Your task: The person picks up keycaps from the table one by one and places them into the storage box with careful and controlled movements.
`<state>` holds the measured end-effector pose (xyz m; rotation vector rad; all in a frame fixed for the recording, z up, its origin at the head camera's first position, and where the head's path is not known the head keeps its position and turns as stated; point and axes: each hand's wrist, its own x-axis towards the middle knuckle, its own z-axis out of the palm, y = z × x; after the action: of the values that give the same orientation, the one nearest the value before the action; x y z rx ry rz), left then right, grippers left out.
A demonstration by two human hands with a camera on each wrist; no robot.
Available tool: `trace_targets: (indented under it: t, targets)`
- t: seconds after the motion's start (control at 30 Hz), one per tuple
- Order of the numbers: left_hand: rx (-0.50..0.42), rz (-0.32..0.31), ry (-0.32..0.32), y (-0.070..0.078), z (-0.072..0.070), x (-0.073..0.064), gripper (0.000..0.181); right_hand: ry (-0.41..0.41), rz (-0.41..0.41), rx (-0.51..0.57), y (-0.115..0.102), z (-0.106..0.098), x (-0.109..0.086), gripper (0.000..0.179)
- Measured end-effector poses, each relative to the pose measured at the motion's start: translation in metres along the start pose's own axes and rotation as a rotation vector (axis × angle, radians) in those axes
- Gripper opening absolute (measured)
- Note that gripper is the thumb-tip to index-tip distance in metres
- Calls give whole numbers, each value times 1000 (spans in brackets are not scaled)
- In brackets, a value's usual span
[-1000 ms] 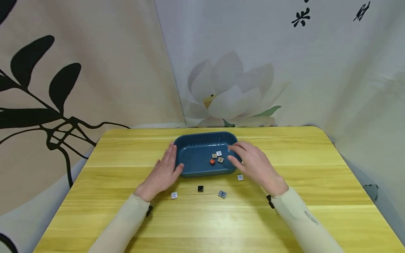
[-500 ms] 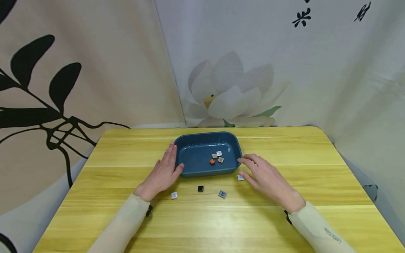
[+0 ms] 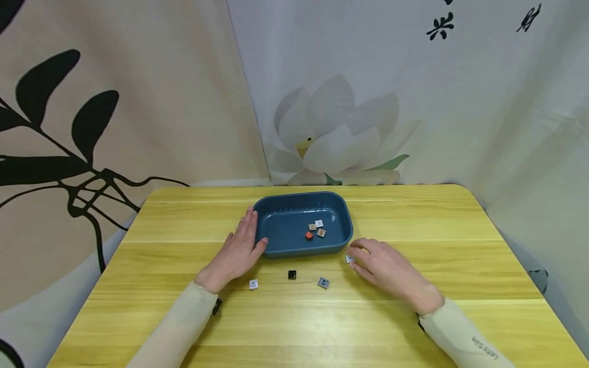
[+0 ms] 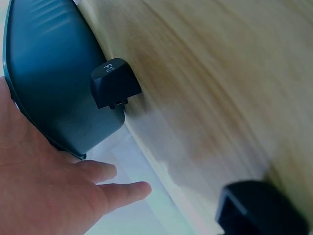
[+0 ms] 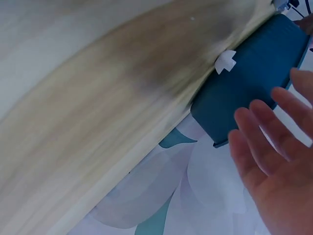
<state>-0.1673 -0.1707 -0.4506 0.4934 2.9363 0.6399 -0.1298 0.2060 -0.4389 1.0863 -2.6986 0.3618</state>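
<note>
My left hand (image 3: 233,256) rests with straight fingers against the left end of a blue tray (image 3: 301,252). On the table by the tray's front right corner lies a white keycap (image 3: 349,259). My right hand (image 3: 388,269) is right at that keycap, its thumb and index finger to either side of it in the head view. From the right wrist, the fingers look loosely bent, apart from the white keycap (image 5: 226,61). A black keycap (image 4: 115,83) marked with an F label shows large in the left wrist view.
Inside the tray sit an orange-red keycap (image 3: 309,235), two beige keycaps (image 3: 321,233) and a white one (image 3: 319,223). In front of it lie a white keycap (image 3: 253,284), the black one and a grey-blue keycap (image 3: 323,282). A printed curtain (image 3: 184,102) hangs behind the table.
My right hand has drawn back from over the tray's right side and come down to the white keycap at its front right corner. The left hand has stayed against the tray.
</note>
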Motion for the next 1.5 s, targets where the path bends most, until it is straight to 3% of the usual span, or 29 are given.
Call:
trace_targets:
  t: [0.43, 1.1, 1.5]
  targets:
    - [10, 1, 5, 1, 1, 1, 80, -127, -4, 6, -2, 11, 3, 31]
    - [2, 4, 4, 2, 0, 0, 80, -134, -5, -1, -4, 17, 6, 23]
    - [3, -2, 0, 1, 0, 0, 80, -111, 18, -30, -4, 17, 0, 6]
